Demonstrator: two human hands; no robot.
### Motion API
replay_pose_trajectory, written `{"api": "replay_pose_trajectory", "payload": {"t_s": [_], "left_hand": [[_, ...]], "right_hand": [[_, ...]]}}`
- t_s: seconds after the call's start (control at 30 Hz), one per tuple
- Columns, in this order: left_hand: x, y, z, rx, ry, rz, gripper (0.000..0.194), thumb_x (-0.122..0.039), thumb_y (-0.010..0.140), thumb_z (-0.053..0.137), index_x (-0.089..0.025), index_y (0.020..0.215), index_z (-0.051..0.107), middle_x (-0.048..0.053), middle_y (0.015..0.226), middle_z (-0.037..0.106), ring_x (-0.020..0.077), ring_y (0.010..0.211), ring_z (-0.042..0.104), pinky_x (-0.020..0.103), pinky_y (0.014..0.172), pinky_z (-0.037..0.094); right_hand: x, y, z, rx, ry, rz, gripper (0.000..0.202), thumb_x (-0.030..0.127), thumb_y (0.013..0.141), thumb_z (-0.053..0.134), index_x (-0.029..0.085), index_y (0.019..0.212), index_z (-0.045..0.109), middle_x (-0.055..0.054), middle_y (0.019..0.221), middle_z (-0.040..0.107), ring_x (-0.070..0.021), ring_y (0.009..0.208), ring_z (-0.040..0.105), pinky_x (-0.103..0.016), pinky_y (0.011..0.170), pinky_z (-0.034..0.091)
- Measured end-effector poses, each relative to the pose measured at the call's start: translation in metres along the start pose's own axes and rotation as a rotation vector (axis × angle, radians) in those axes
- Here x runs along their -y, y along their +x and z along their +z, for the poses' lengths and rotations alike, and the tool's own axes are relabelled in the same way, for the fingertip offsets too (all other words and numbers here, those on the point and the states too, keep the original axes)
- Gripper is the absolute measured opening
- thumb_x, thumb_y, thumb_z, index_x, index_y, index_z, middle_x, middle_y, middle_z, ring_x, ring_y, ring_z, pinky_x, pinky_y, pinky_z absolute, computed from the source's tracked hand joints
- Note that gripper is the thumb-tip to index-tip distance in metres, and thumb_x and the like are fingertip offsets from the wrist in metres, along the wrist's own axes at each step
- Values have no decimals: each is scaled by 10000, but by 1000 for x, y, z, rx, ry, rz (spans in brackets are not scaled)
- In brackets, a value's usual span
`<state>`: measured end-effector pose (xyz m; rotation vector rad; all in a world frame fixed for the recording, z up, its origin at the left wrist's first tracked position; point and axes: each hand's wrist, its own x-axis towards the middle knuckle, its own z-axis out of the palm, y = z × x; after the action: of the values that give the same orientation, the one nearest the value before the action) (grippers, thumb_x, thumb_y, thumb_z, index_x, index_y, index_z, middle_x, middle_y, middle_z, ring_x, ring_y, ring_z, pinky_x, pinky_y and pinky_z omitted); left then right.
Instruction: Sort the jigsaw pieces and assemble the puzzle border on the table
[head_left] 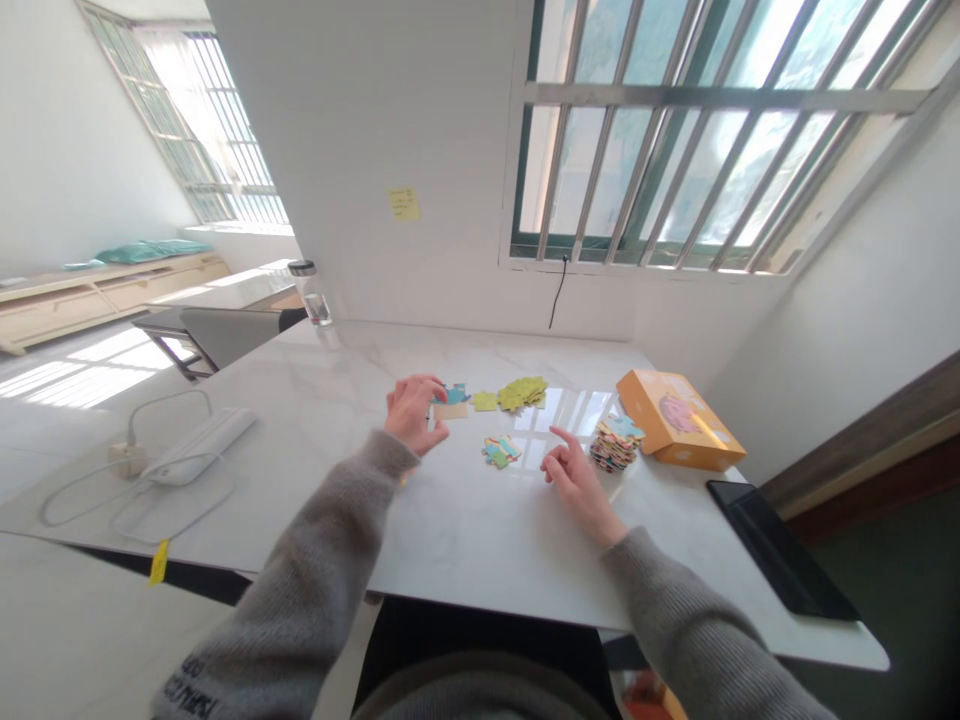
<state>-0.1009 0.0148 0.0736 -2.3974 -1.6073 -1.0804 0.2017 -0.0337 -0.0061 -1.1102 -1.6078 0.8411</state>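
My left hand (411, 412) is at the left end of the puzzle pieces, thumb and forefinger apart. Just beyond its fingers lie joined blue-and-cream jigsaw puzzle pieces (451, 402), partly hidden by the hand. To their right come a single yellow-green puzzle piece (485, 401) and a heap of yellow-green puzzle pieces (523, 393). Between my hands lies a small group of multicoloured puzzle pieces (500, 452). My right hand (574, 478) hovers over or rests on the table, forefinger stretched out and other fingers curled, with nothing visible in it. Beside it stands a stack of puzzle pieces (615, 445).
An orange box (679, 420) sits at the right, with a black tablet-like slab (780, 550) in front. A white power strip (201, 448) with a cable lies at the left of the white table (465, 540). A clear bottle (311, 293) stands at the back left.
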Motion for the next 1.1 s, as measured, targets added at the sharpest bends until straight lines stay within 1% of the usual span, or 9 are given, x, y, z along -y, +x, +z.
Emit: {"api": "replay_pose_trajectory", "payload": {"t_s": [0.1,0.2,0.3,0.5,0.6,0.7,0.87,1.0,1.1], "left_hand": [[46,21,-19,95,60,-59,350,-163,636,618,-231,974,559,51,1224,589,297,1128,469,440,960,369],[77,32,-23,204,86,-63,346,-180,648,598,-223,989,559,53,1228,599,305,1134,469,459,974,369],[93,37,-19,248,64,-68,360,-204,660,584,-217,1020,558,57,1229,607,308,1141,473,470,991,374],[109,41,-7,297,-22,-81,414,-252,657,573,-206,1067,550,58,1197,618,291,1158,494,471,1051,374],[115,40,-2,333,-34,-86,417,-263,652,571,-206,1065,549,60,1189,615,282,1162,501,465,1062,377],[118,39,2,334,-43,-89,420,-262,650,565,-208,1066,547,61,1198,609,277,1169,505,464,1067,378],[116,36,0,326,-50,-86,435,-250,643,559,-213,1077,560,65,1211,602,284,1167,509,467,1054,393],[102,35,-9,285,-18,-53,452,-243,666,557,-216,1117,577,77,1291,561,301,1204,485,477,1053,385],[77,36,-16,184,38,-3,379,-255,727,555,-215,1102,592,81,1265,573,304,1186,485,482,1050,372]], "right_hand": [[0,-2,0,43,-71,-21,477,353,964,448,208,1409,357,17,786,540,-152,664,523,-308,671,459],[1,-3,0,71,-152,-46,470,325,964,443,206,1413,368,11,787,545,-148,653,504,-295,652,440],[2,-5,0,95,-223,-73,466,298,958,446,208,1410,380,7,796,550,-145,647,500,-289,646,430],[1,-7,0,130,-278,-93,461,261,958,439,208,1412,381,8,807,556,-139,635,496,-287,653,430],[1,-8,0,146,-286,-103,465,258,956,443,216,1415,386,7,799,562,-141,633,500,-285,644,430],[2,-7,0,155,-295,-111,462,256,956,439,220,1414,387,4,804,567,-145,646,513,-286,647,431],[4,-8,-1,169,-309,-109,458,258,959,427,221,1413,382,3,795,563,-147,639,510,-291,643,437],[3,-8,-2,165,-307,-109,463,255,953,438,221,1413,392,5,794,567,-146,638,510,-286,645,439],[3,-8,-1,167,-302,-107,468,252,949,444,225,1413,394,10,796,569,-145,638,512,-284,656,439]]}}
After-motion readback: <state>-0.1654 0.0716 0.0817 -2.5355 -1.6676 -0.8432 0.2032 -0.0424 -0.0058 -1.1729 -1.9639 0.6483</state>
